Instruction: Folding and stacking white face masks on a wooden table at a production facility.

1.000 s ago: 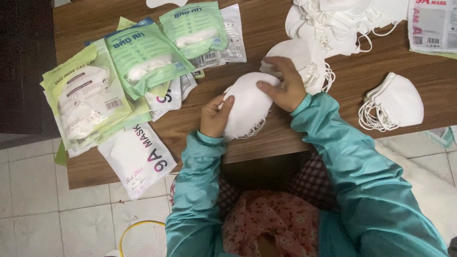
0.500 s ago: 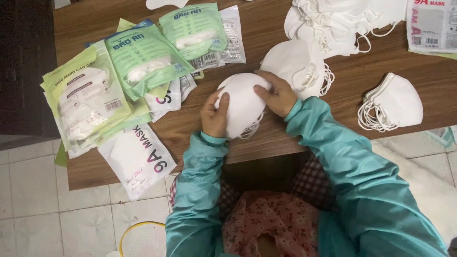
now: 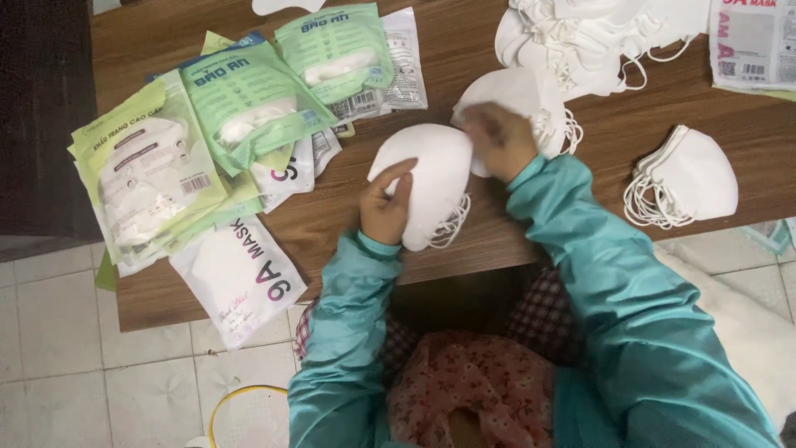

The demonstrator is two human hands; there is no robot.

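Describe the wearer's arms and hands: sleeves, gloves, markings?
Both arms wear long teal sleeves of smooth jacket-like fabric with gathered cuffs at the wrists. The left hand and right hand are bare: no gloves, and no rings, watch or markings visible. The right hand is motion-blurred.

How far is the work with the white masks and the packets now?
Done: several sealed green packets lie on the table, each with a mask inside. In hand: the left hand holds a folded white mask, and the right hand rests at its upper edge. Left: a small stack of masks to the right, a loose pile at the top, and another mask behind the right hand, all unpacked.
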